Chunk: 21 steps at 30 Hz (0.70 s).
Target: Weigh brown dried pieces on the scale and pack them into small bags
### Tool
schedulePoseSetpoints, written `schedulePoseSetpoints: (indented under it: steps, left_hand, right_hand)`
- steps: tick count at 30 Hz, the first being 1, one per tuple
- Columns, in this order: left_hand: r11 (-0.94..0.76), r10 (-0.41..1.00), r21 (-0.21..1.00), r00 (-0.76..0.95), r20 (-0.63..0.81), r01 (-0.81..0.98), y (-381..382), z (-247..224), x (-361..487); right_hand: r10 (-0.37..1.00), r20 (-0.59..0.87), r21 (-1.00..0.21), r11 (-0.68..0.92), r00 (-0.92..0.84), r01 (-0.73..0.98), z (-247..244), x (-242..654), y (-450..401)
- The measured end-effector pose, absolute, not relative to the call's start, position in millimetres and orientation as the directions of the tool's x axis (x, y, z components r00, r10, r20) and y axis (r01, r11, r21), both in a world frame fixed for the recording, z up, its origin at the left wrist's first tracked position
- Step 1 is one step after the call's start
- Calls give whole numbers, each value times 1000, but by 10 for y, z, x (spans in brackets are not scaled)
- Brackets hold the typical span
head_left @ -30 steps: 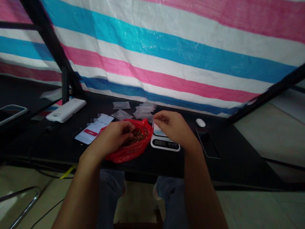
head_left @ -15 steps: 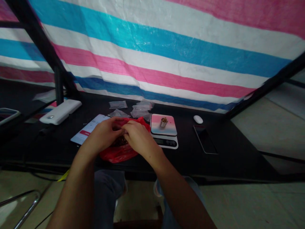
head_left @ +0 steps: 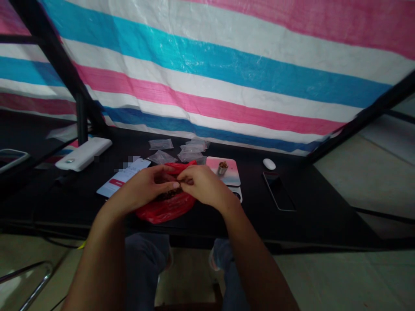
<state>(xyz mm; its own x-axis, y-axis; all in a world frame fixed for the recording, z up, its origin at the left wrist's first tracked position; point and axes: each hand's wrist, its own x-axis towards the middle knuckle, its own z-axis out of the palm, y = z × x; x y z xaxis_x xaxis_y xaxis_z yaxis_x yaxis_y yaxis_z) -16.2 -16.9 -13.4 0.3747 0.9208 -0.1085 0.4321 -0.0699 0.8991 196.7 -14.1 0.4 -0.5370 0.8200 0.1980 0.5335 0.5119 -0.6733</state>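
A red plastic bag (head_left: 167,210) lies open on the black table, with small dark pieces inside. My left hand (head_left: 147,185) is over the bag's left side, thumb and fingers closed in a pinch at its mouth. My right hand (head_left: 202,183) meets it from the right, fingertips pinched together beside the left thumb. Whatever the fingertips hold is too small to make out. Right of the bag is a digital scale (head_left: 231,172) with a pink and white top, partly covered by my right hand. A small metal cup (head_left: 222,168) filled with brownish bits stands on it.
Several clear plastic bags (head_left: 191,149) lie behind the red bag. A phone with a lit screen (head_left: 121,175) and a white device (head_left: 83,154) are at left. A dark phone (head_left: 279,191) and white mouse-like object (head_left: 269,164) lie right. A striped sheet (head_left: 210,77) hangs behind.
My right hand has shifted right and now covers more of the scale. My left thumb has moved right, across the bag's opening, and more of the dark pieces' surroundings show.
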Motion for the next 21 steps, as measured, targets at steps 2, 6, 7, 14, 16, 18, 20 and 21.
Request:
schedulePoseSetpoints:
  steps: [2, 6, 7, 14, 16, 18, 20, 21]
  left_hand:
    - [-136, 924, 847, 375, -79, 514, -176, -130, -153]
    - [-249, 912, 684, 405, -74, 685, -145, -174, -118]
    - [-264, 908, 657, 413, -78, 706, -135, -182, -106]
    - [-269, 911, 597, 401, -97, 755, -142, -175, -51]
    - [-263, 913, 606, 396, -94, 750, -150, -182, -49]
    - [-262, 914, 609, 396, -94, 749, -152, -185, -48]
    - [-262, 912, 596, 396, -103, 759, -150, -177, -42]
    - [-259, 913, 586, 392, -110, 768, -149, -169, -38]
  right_hand:
    - [865, 259, -748, 462, -430, 477, 105, 2189, -138]
    - [939, 297, -743, 340, -171, 577, 260, 2681, -74]
    - [949, 288, -728, 302, -124, 615, 271, 2774, -52]
    - [960, 262, -621, 249, -102, 743, 167, 2907, 36]
    - [955, 276, -595, 260, -110, 761, 142, 2890, 45]
    - [954, 278, -579, 262, -115, 772, 123, 2889, 54]
    - [955, 271, -563, 259, -122, 785, 107, 2902, 62]
    - [955, 267, -555, 260, -127, 790, 102, 2910, 65]
